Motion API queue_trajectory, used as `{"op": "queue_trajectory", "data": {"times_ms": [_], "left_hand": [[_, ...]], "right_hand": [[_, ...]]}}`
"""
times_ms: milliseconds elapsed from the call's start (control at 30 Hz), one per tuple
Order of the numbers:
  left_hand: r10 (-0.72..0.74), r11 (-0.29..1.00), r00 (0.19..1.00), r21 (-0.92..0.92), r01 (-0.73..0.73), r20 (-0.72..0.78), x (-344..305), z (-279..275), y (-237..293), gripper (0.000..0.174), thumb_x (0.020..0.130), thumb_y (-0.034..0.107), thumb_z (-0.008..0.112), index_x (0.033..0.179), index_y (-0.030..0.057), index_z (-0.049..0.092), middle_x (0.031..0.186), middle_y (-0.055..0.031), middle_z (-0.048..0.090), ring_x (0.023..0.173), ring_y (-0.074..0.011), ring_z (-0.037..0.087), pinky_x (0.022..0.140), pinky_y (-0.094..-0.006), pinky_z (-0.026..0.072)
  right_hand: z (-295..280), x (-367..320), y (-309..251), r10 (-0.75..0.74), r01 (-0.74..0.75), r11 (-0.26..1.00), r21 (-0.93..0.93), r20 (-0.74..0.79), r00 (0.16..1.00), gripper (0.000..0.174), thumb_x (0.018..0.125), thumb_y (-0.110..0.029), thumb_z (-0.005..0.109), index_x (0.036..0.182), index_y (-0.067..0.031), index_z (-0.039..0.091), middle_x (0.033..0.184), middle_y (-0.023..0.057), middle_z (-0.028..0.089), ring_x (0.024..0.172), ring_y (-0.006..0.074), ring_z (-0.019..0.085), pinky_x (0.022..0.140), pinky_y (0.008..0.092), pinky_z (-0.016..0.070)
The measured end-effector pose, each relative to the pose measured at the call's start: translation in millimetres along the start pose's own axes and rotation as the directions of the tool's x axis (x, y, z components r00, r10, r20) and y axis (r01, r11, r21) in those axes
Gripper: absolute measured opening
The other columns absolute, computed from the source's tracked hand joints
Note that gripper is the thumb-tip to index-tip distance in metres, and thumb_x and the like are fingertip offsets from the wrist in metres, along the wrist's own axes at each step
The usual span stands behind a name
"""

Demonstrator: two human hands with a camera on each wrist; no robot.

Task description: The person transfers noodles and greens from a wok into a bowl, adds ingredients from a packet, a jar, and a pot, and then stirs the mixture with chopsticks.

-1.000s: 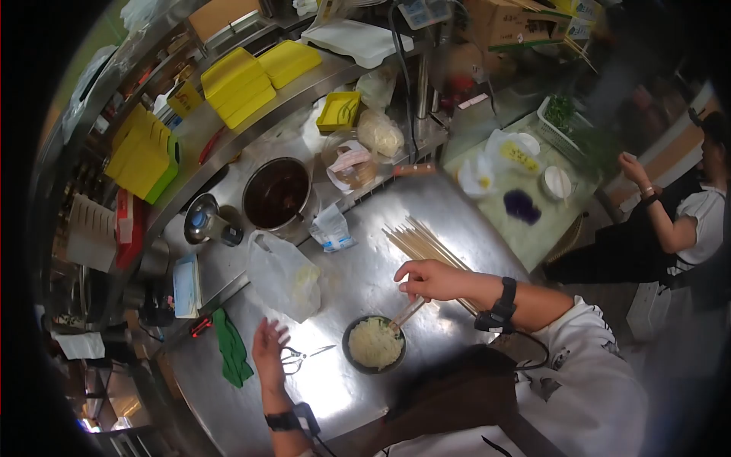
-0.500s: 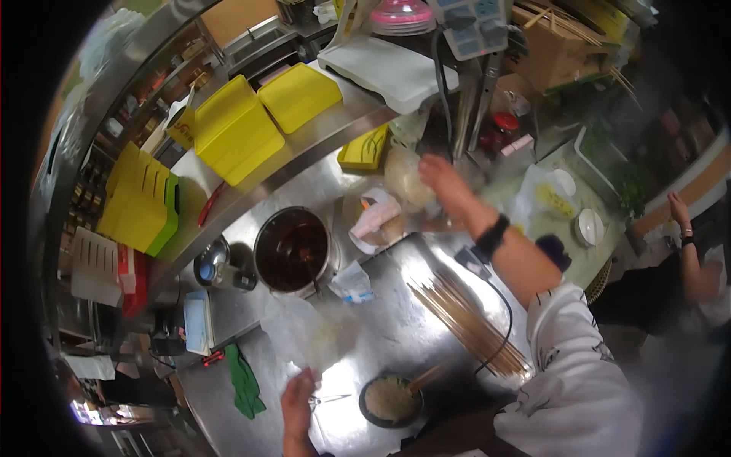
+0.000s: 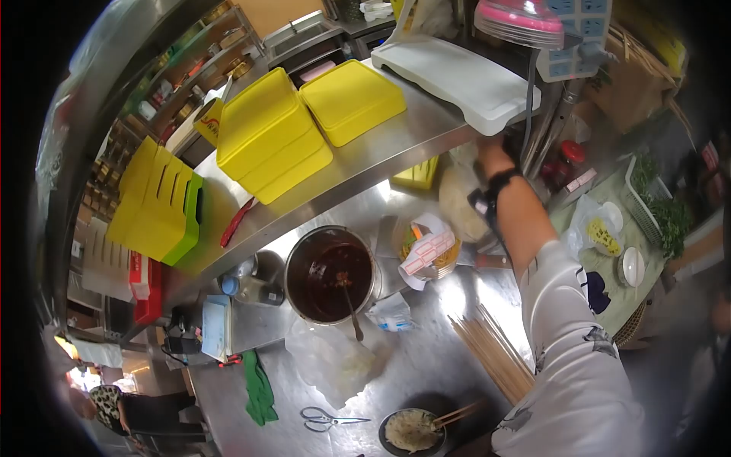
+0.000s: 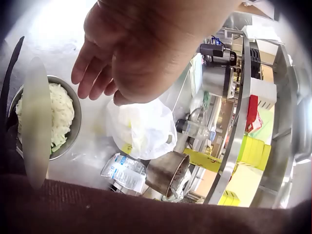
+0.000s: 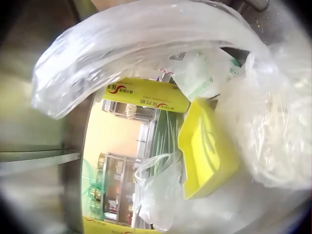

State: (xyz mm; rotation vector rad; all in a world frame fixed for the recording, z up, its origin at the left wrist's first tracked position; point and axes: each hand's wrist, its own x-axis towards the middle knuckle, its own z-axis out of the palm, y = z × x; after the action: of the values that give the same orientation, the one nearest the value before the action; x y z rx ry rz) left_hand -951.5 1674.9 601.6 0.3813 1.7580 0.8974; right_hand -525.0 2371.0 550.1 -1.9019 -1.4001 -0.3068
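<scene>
My right hand (image 3: 493, 154) reaches far back under the raised shelf, its fingers mostly hidden by the white board and shelf edge. Close by are a plastic bag of pale contents (image 3: 461, 202) and a yellow tray (image 3: 417, 174). In the right wrist view, clear plastic (image 5: 141, 46) stretches across the top and the hand itself does not show; I cannot tell what it holds. My left hand (image 4: 141, 53), seen in the left wrist view, hangs over the steel table with relaxed fingers and nothing in them. Beside it stands a bowl (image 4: 77, 119) of white strands, chopsticks (image 3: 455, 415) resting in it.
Scissors (image 3: 327, 419), a green cloth (image 3: 260, 390) and a white plastic bag (image 3: 327, 358) lie on the table. Behind stands a pot of dark sauce (image 3: 320, 286) with a ladle. Wooden skewers (image 3: 493, 354) lie at right. The shelf carries yellow boxes (image 3: 270, 137).
My right hand has left the bowl and chopsticks and moved forward, past the plastic bag, to under the shelf. The head view has shifted forward; my left hand has dropped out of it.
</scene>
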Motion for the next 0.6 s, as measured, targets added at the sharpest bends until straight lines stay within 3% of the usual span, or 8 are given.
{"op": "queue_trajectory", "data": {"times_ms": [167, 267, 367, 400, 433, 500, 533, 600], "left_hand": [[0.107, 0.994, 0.994, 0.016, -0.107, 0.022, 12, 2, 0, 0.037, 0.093, 0.019, 0.048, 0.12, -0.0055, 0.047, 0.107, -0.0158, 0.059, 0.095, -0.0218, 0.058, 0.082, -0.0322, 0.0485], [0.143, 0.99, 0.99, 0.014, -0.143, 0.007, 12, 3, 3, 0.035, 0.093, 0.019, 0.048, 0.119, -0.0041, 0.049, 0.105, -0.0143, 0.06, 0.095, -0.0206, 0.058, 0.083, -0.0314, 0.0475], [0.176, 0.984, 0.984, 0.02, -0.177, 0.015, 11, 3, 0, 0.035, 0.093, 0.02, 0.049, 0.119, -0.004, 0.049, 0.105, -0.0143, 0.06, 0.095, -0.0205, 0.058, 0.082, -0.0312, 0.0478], [0.183, 0.983, 0.983, 0.013, -0.183, 0.019, 11, 3, -2, 0.036, 0.093, 0.02, 0.049, 0.119, -0.0041, 0.049, 0.105, -0.0144, 0.06, 0.094, -0.0206, 0.058, 0.082, -0.0313, 0.0479], [0.191, 0.981, 0.981, 0.006, -0.192, 0.024, 11, 3, -2, 0.036, 0.093, 0.021, 0.049, 0.119, -0.0041, 0.049, 0.105, -0.0145, 0.06, 0.094, -0.0206, 0.059, 0.082, -0.0313, 0.048], [0.219, 0.975, 0.975, 0.017, -0.22, 0.038, 9, 5, 0, 0.036, 0.093, 0.022, 0.049, 0.118, -0.0041, 0.049, 0.105, -0.0148, 0.06, 0.094, -0.0206, 0.059, 0.081, -0.0311, 0.0481], [0.228, 0.973, 0.973, 0.016, -0.229, 0.038, 8, 7, 2, 0.036, 0.093, 0.022, 0.049, 0.119, -0.0041, 0.049, 0.105, -0.0148, 0.06, 0.094, -0.0208, 0.059, 0.081, -0.0313, 0.0481], [0.246, 0.969, 0.968, 0.02, -0.247, 0.048, 4, 10, 5, 0.037, 0.093, 0.022, 0.049, 0.119, -0.0041, 0.05, 0.105, -0.0151, 0.06, 0.095, -0.0214, 0.058, 0.082, -0.0315, 0.0479]], "right_hand": [[-32, -14, -20, -0.205, 0.284, 0.922, 0.262, -0.291, 0.934, 0.034, 0.084, -0.015, 0.048, 0.117, -0.0056, 0.053, 0.121, 0.0118, 0.054, 0.11, 0.0311, 0.05, 0.093, 0.0373, 0.0386], [-79, -28, -46, -0.236, 0.304, 0.928, 0.215, -0.29, 0.927, 0.032, 0.081, -0.009, 0.051, 0.112, -0.0051, 0.055, 0.118, 0.0102, 0.056, 0.11, 0.0304, 0.05, 0.093, 0.0374, 0.0382], [-105, -34, -43, -0.401, 0.365, 0.9, -0.238, -0.123, 0.908, 0.033, 0.079, -0.006, 0.052, 0.112, -0.0038, 0.055, 0.115, 0.0115, 0.058, 0.109, 0.0303, 0.051, 0.091, 0.0362, 0.0398], [-113, -37, -42, -0.265, 0.287, 0.938, 0.195, -0.131, 0.955, 0.028, 0.08, -0.007, 0.052, 0.107, -0.0021, 0.056, 0.109, 0.0152, 0.059, 0.103, 0.0318, 0.054, 0.085, 0.0357, 0.0417], [-120, -40, -41, -0.124, 0.181, 0.784, 0.594, -0.137, 0.983, 0.024, 0.081, -0.009, 0.052, 0.103, -0.0004, 0.058, 0.102, 0.019, 0.06, 0.097, 0.0332, 0.057, 0.079, 0.0351, 0.0435], [-152, -58, -38, -0.01, 0.048, 0.811, 0.583, -0.068, 0.998, 0.019, 0.082, -0.009, 0.051, 0.096, 0.0015, 0.059, 0.092, 0.0221, 0.061, 0.09, 0.0338, 0.059, 0.073, 0.035, 0.0445], [-168, -69, -44, -0.061, 0.167, 0.807, 0.566, -0.201, 0.978, 0.017, 0.084, -0.01, 0.049, 0.09, 0.0031, 0.059, 0.08, 0.0227, 0.059, 0.077, 0.0289, 0.06, 0.068, 0.0345, 0.0439], [-188, -88, -46, -0.074, 0.077, 0.743, 0.665, -0.032, 0.997, 0.018, 0.086, -0.011, 0.05, 0.091, 0.0031, 0.06, 0.078, 0.0184, 0.059, 0.074, 0.0229, 0.058, 0.068, 0.0317, 0.0436]]}}
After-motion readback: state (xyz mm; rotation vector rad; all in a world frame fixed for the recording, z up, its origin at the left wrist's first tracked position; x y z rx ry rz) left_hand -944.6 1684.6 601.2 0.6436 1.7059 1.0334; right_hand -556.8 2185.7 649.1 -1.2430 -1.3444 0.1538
